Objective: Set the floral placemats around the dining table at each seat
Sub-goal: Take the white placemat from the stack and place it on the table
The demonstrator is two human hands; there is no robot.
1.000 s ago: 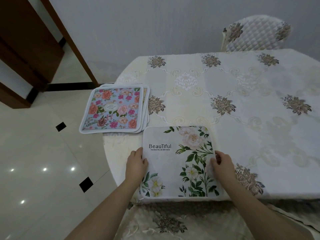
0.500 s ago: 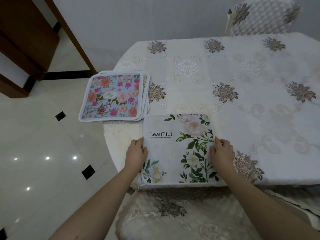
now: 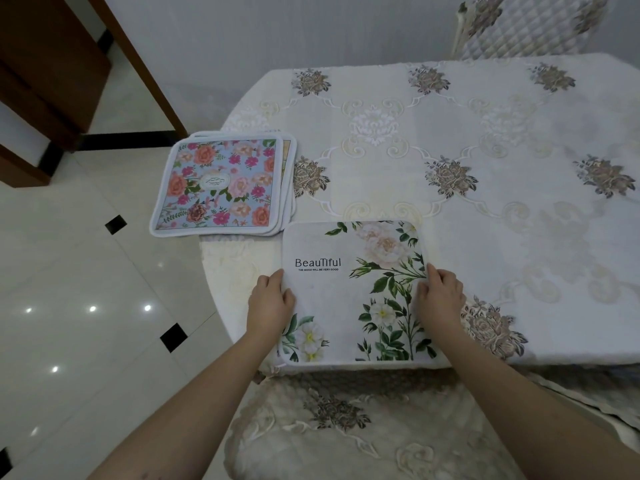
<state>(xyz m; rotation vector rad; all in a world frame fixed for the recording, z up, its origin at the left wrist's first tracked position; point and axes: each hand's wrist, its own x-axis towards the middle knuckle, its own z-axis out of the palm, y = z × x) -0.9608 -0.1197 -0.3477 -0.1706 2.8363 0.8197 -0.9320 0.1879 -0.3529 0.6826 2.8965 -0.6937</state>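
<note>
A white placemat [image 3: 349, 289] printed with green leaves, pale flowers and the word "BeauTiful" lies flat at the table's near edge. My left hand [image 3: 270, 303] rests on its left edge and my right hand [image 3: 438, 299] on its right edge, fingers laid over the mat. To the left, a stack of placemats [image 3: 221, 187] sits on the table's left rim and overhangs it; its top mat is light blue with pink and orange flowers.
The table [image 3: 485, 220] wears a white cloth with brown flower motifs. A covered chair seat [image 3: 346, 427] is directly below the near edge. Another padded chair [image 3: 526, 26] stands at the far side. Glossy tiled floor [image 3: 86, 306] lies to the left.
My hands and the white mat stay together at the near edge. The view has tilted down slightly, so the table sits higher in frame and more of the near chair shows.
</note>
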